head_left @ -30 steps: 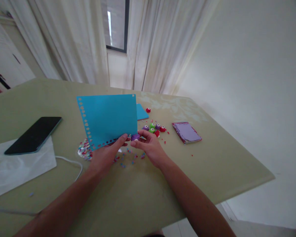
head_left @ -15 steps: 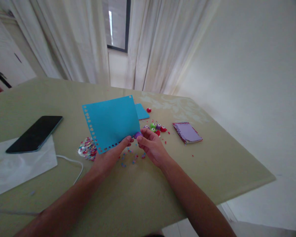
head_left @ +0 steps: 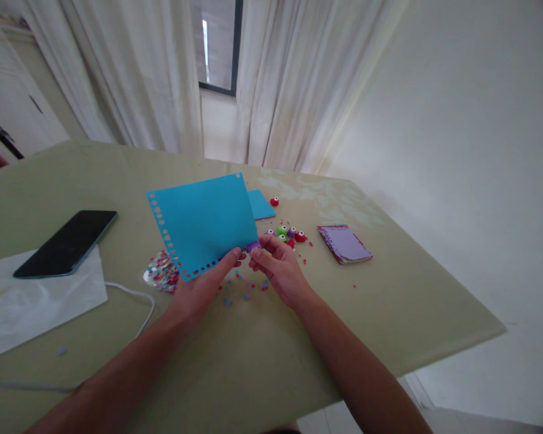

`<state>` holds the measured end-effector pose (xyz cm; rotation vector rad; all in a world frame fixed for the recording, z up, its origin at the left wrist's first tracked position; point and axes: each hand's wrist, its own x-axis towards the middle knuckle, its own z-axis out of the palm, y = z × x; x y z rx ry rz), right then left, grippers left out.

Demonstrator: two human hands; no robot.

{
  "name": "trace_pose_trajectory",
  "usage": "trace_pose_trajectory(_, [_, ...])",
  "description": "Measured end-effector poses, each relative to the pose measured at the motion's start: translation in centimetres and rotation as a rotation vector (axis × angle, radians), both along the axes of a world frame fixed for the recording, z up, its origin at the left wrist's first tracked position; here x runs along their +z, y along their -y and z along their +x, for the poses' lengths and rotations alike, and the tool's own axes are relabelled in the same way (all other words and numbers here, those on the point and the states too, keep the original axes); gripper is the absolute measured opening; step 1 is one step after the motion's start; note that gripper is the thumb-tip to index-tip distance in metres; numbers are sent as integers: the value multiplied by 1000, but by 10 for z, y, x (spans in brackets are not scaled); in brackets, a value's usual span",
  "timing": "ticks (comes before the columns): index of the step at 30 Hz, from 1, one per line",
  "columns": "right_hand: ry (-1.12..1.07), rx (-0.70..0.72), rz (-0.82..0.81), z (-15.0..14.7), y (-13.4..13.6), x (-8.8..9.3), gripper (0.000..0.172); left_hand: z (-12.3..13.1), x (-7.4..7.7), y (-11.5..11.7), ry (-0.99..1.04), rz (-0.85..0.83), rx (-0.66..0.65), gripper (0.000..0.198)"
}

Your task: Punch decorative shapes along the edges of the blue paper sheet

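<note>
A blue sheet of paper is tilted up above the table, with small shapes punched along its left and lower edges and one at the top right corner. My left hand grips its lower edge, thumb in front. At the sheet's lower right corner, my right hand is closed around a small purple craft punch, which sits on the paper's edge. Just behind that hand stand several red, green and purple punches. Tiny punched paper bits lie scattered on the table below.
A pile of colourful confetti lies left of my left hand. Behind the sheet are more blue paper and a lone red punch. A purple-topped paper stack lies right. Further left are a phone, white sheet and cable.
Both hands keep their hold on the blue sheet and the purple punch, almost in place. The view has shifted very slightly.
</note>
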<state>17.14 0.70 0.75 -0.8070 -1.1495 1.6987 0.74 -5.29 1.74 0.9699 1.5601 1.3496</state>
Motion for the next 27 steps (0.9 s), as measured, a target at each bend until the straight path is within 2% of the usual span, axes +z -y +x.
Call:
trace_pose_trajectory(7, [-38, 0, -51, 0, 0, 0, 48, 4, 11, 0, 60, 46, -5, 35])
trace_pose_trajectory(12, [0, 1, -31, 0, 1, -1, 47, 5, 9, 0, 77, 66, -23, 25])
trace_pose_trajectory(16, [-2, 9, -23, -1, 1, -1, 46, 5, 7, 1, 88, 33, -20, 26])
trace_pose_trajectory(23, [28, 13, -22, -2, 2, 4, 51, 7, 3, -1, 94, 87, -54, 29])
trace_pose_trajectory(27, [76, 25, 2, -2, 0, 3, 50, 8, 7, 0, 96, 66, -41, 27])
